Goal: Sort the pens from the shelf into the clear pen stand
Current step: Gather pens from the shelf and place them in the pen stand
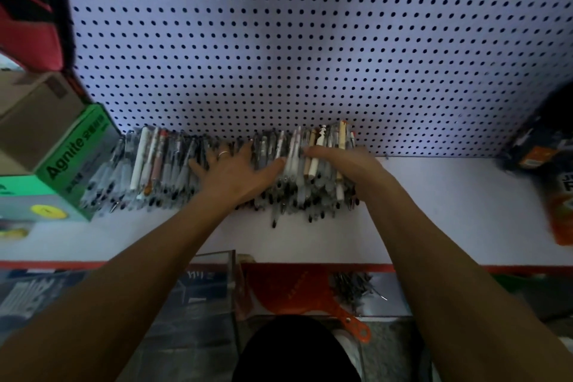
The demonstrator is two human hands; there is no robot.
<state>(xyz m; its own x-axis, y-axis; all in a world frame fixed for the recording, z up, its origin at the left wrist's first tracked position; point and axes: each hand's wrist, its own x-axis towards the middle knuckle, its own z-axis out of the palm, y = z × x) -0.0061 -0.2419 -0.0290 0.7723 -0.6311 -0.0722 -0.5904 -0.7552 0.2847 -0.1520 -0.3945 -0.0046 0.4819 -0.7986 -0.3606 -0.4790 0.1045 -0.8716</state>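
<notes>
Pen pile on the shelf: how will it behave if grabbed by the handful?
The pen pile is loose round barrels, so strays will likely roll or slide out. Smooth plastic probably slips. Both hands, left hand and right hand, already rest on it, suggesting scooping suits.

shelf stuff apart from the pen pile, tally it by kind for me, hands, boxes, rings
Hands: 2, the left hand and the right hand, both on the pen pile
Green boxes: 1, the Agnite box
Rings: 1, the ring on the left hand
Total: 4

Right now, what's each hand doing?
Left hand: open, fingers spread on the pens.
Right hand: on the pens, grip cannot be told.
</notes>
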